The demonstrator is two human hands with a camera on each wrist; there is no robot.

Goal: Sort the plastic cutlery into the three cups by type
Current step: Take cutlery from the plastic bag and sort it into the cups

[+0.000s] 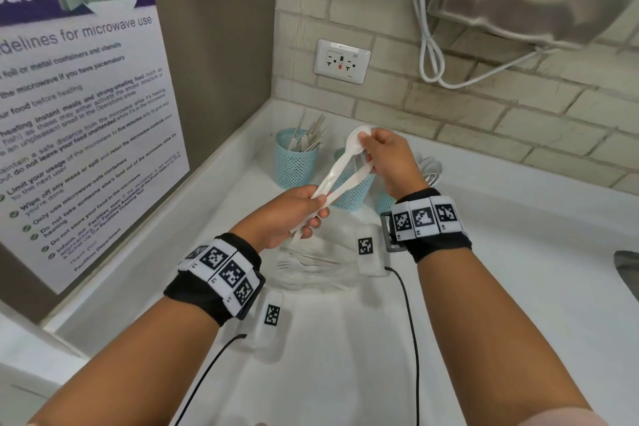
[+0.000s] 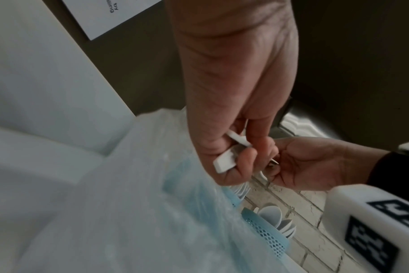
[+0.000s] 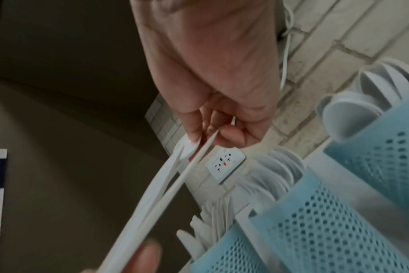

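White counter (image 1: 518, 252) in a tiled corner, both hands raised over three blue mesh cups.

Against the side wall hangs a microwave-use poster (image 1: 79, 114); a socket (image 1: 342, 61) sits in the brick-tile wall. On the counter lies a clear plastic bag (image 1: 311, 266) with more cutlery inside, just in front of the cups. The left cup (image 1: 295, 162) holds forks, the middle cup (image 1: 351, 192) stands behind the hands, and the right cup (image 3: 381, 153) holds spoons. The left hand (image 1: 294, 218) has its grip closed on the handles of a white spoon (image 1: 340, 159) and a knife (image 1: 349, 181); the right hand (image 1: 390, 159) pinches their upper ends, above the middle cup.
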